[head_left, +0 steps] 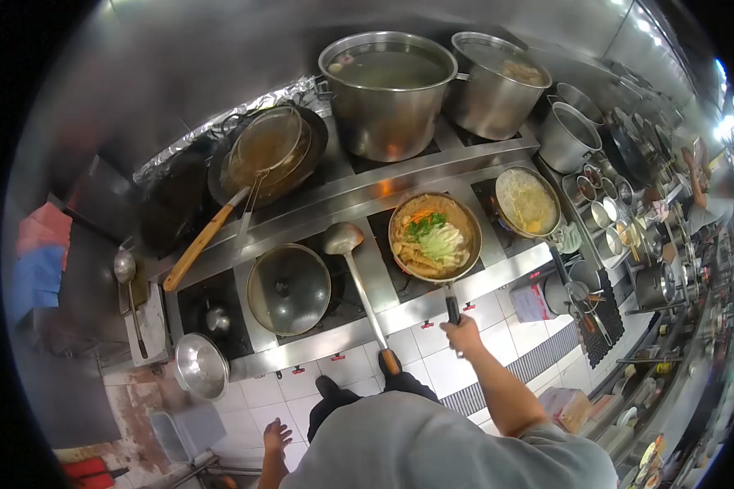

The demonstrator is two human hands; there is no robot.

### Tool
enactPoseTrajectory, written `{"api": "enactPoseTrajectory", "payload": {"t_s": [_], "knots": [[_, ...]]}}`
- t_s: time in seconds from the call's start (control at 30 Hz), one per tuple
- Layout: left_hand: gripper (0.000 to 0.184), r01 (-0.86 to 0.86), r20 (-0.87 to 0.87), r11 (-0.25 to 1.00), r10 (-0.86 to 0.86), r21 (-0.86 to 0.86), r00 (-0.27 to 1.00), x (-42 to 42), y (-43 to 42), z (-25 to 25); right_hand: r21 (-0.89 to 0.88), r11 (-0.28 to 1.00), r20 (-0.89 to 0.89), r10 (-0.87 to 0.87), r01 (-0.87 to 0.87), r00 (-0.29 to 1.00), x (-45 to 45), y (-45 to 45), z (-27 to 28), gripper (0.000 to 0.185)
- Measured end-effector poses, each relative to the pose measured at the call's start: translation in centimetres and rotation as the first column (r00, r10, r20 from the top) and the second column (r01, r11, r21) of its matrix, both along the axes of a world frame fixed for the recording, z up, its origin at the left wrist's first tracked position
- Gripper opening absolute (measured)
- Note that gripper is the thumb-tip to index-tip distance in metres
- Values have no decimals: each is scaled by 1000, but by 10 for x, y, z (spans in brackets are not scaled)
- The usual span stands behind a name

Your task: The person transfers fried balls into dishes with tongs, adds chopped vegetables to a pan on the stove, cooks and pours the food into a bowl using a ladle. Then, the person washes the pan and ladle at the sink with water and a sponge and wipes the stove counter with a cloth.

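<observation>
My right hand [462, 336] is wrapped round the black handle of a frying pan [453, 306] on a front burner. In the pan, brown broth surrounds pale shredded vegetables [442, 242], chopped greens [426, 225], orange strips and light brown pieces. My left hand [277, 436] hangs low beside my body, fingers apart, holding nothing. A long ladle [361, 285] with a wooden grip rests across the stove edge, left of the frying pan. Farther left, a pan under a glass lid [289, 289] sits on another burner.
Two large stockpots [387, 122] [493, 102] stand at the back. A wok [314, 151] at back left carries a strainer [269, 147]. Another pan [556, 204] with pale food is to the right. A metal bowl [201, 367] hangs over the front left edge. Another person [705, 212] is far right.
</observation>
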State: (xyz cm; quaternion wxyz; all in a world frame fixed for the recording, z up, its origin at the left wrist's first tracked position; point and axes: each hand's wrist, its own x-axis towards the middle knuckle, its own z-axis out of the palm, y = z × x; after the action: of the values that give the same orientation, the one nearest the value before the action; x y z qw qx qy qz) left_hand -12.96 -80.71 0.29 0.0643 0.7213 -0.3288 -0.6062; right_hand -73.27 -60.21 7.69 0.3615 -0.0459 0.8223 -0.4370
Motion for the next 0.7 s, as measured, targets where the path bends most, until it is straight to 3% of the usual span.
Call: {"api": "enactPoseTrajectory", "payload": {"t_s": [0.17,0.23,0.3,0.37,0.43,0.5,0.57,0.63,0.7], "knots": [[51,79,-7,997,-79,-6,997,-23,19,3,-75,997,-35,24,-27,999,-5,-6,1,24],[48,193,42,972,-201,136,979,-21,13,2,-53,999,-70,-1,-2,998,17,-6,26,24],[46,187,87,974,-199,127,976,-22,13,0,-84,993,-140,74,-86,987,27,6,19,26],[46,117,41,993,-118,28,992,-9,21,-8,-64,996,-84,55,-61,995,10,0,19,26],[43,187,63,982,-189,33,980,2,27,-10,-103,994,-38,39,-42,999,-6,-18,27,27],[38,666,17,745,-666,-23,746,22,18,-21,-94,996,-38,-11,8,999,4,-17,19,27],[31,598,-77,796,-604,-96,793,23,16,-26,-86,993,-149,70,-83,986,24,0,14,26],[31,322,97,946,-317,-32,943,1,22,-10,-125,989,-123,58,-73,991,22,1,21,27],[35,309,105,950,-305,-31,947,7,31,-2,73,994,6,78,-79,997,8,-9,49,30]]}}
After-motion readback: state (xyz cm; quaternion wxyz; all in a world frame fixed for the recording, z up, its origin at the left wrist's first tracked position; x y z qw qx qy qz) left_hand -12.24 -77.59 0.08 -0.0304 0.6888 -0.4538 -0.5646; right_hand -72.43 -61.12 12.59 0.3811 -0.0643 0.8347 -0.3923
